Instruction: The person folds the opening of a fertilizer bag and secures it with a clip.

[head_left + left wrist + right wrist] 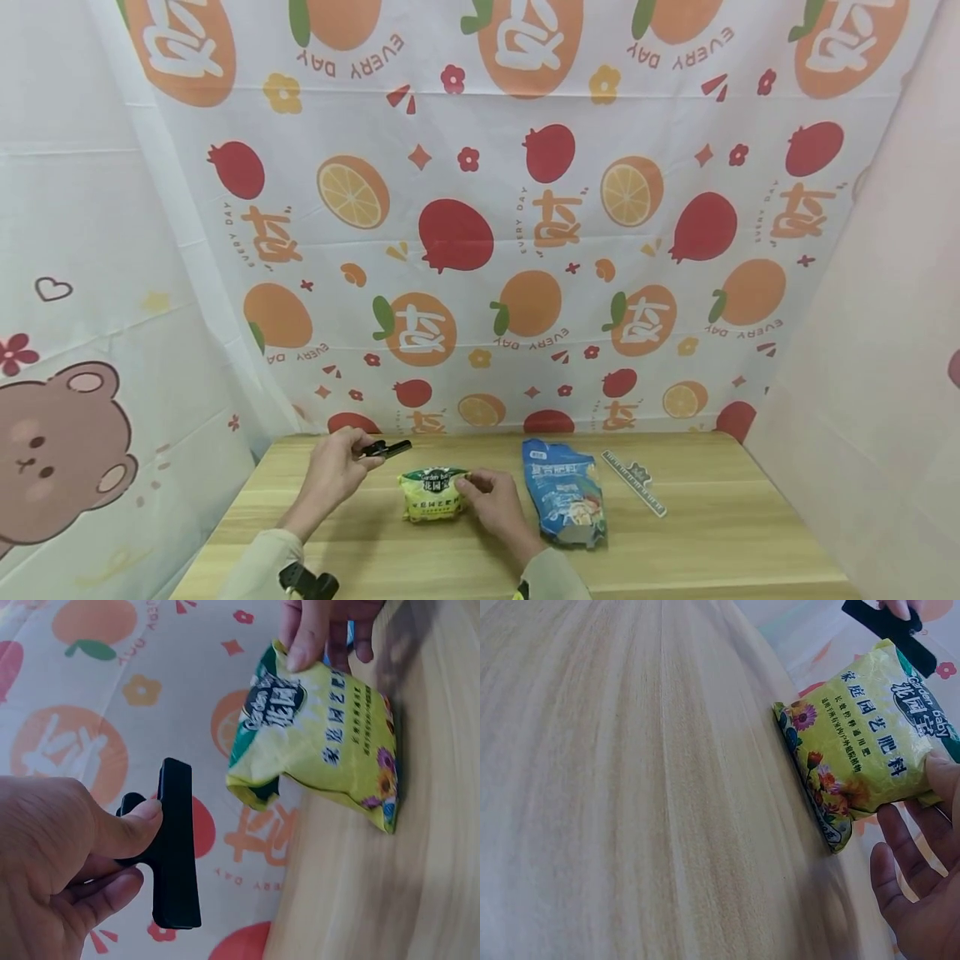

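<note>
A small yellow fertilizer bag with a green top band stands on the wooden table. My right hand pinches its upper right corner between thumb and fingers; in the right wrist view flowers are printed along the lower edge of the bag. To the upper left of the bag, my left hand holds a black bag clip off the table. Seen from the left wrist, thumb and fingers pinch the handles of the clip, and its long bar is apart from the bag.
A blue printed pouch lies on the table to the right of my right hand. Beyond it lies a pale ruler with a decorative shape on one edge. A fruit-patterned cloth hangs behind the wooden table.
</note>
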Motion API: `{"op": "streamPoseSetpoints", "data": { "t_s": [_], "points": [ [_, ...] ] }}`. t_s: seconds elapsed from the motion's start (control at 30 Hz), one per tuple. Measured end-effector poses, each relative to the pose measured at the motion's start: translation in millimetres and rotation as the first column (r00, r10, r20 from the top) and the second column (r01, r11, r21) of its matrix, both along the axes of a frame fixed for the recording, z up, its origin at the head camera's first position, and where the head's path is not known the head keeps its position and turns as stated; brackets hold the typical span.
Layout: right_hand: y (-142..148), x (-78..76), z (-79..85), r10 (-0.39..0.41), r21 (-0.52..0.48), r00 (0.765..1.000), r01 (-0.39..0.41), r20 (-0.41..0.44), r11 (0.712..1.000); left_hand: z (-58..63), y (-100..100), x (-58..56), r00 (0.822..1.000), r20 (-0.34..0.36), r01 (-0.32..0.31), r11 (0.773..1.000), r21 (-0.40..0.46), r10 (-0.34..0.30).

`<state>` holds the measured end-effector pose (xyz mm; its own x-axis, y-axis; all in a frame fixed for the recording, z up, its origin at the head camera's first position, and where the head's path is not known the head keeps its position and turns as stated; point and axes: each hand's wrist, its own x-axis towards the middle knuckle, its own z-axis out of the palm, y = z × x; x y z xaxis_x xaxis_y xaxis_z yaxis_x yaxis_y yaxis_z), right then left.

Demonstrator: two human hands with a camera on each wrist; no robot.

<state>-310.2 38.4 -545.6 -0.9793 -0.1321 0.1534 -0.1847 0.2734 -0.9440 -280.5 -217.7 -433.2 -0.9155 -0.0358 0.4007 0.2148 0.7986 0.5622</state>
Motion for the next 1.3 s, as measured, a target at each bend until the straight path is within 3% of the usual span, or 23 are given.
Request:
{"op": "streamPoseSetpoints", "data": {
  "t_s": [0.23,0.53,0.93,1.3],
  "points": [
    [0.3,0.6,0.0,0.017,-0.016,1.0,-0.017,-0.004,1.0,7.8,14.1,7.1,0.995,-0.068,0.066,0.998,-0.007,-0.066],
    [1.1,1.4,0.3,0.018,-0.003,1.0,-0.018,-0.001,1.0,3.0,32.1,9.7,0.979,-0.133,0.148,0.988,-0.036,-0.152],
    [0.2,0.3,2.7,0.008,-0.009,1.0,-0.008,0.004,1.0,-2.5,43.7,-0.6,0.955,-0.138,0.248,0.963,-0.106,-0.262],
    [0.0,0.2,0.0,0.02,-0.028,1.0,-0.021,-0.013,0.999,3.4,44.8,-4.5,0.928,-0.147,0.318,0.932,-0.171,-0.344]
  ]
}}
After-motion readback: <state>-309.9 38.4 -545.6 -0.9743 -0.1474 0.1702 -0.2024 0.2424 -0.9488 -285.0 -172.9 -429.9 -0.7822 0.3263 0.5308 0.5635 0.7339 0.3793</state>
